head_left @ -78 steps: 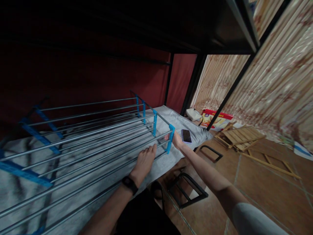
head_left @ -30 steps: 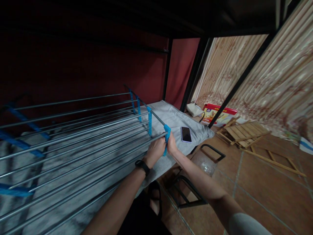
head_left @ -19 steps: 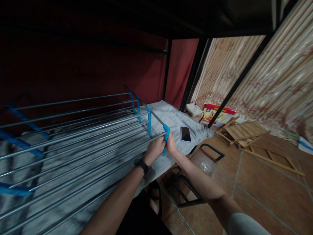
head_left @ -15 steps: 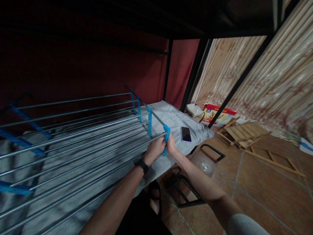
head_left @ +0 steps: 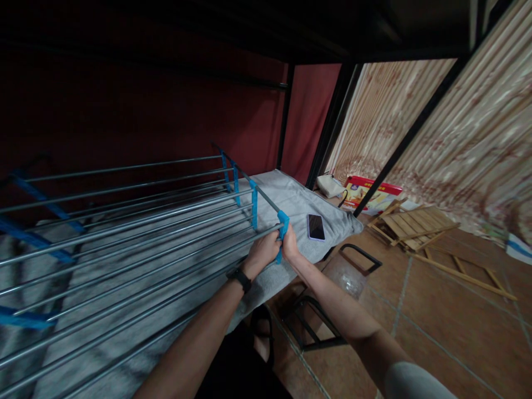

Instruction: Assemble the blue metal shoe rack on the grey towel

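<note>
A rack of grey metal rods with blue plastic brackets, which looks like a drying rack (head_left: 166, 212), lies across the grey bedding (head_left: 286, 191). At its near right corner sits a blue bracket (head_left: 283, 219). My left hand (head_left: 262, 254), with a black watch on the wrist, is closed around the rod end and bracket from the left side. On the bracket's right side my right hand (head_left: 290, 244) grips the same corner, its fingers partly hidden behind the blue plastic. A phone (head_left: 316, 227) lies face up on the bedding, just right of my hands.
A black metal bed frame (head_left: 286, 119) surrounds the bedding, with a dark bunk overhead. On the tiled floor to the right are a folded wooden piece (head_left: 415, 224), a red and yellow box (head_left: 369, 194) and a black metal-framed chair (head_left: 318, 327). A patterned curtain (head_left: 440, 127) hangs behind.
Almost nothing differs. Both hands keep their grip on the rack's corner, and the view has shifted very slightly.
</note>
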A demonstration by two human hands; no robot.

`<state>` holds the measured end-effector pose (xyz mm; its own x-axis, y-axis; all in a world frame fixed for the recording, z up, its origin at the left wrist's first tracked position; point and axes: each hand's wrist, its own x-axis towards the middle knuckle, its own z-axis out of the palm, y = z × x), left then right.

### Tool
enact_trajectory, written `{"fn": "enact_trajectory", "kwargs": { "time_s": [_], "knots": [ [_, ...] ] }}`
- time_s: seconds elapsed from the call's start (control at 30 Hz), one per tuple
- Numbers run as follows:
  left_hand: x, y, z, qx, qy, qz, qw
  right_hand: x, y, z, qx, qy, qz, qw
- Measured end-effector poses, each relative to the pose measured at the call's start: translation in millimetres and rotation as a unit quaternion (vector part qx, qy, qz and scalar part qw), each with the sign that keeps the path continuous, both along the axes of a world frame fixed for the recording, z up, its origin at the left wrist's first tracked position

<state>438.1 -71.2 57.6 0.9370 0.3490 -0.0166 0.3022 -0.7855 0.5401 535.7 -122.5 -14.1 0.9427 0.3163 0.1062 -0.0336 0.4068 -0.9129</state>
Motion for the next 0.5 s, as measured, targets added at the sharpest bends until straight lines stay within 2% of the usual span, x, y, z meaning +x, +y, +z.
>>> {"fn": "enact_trajectory", "kwargs": {
  "time_s": [0.23,0.5],
  "knots": [
    [2,3,-2.8,-0.022,0.000,-0.008,1.000,2,1,-1,-0.001,0.038,-0.006,0.999],
    [7,9,-13.6,-0.050,-0.028,-0.027,0.998,-1,0,2,-0.005,0.036,-0.005,0.999]
  ]
}}
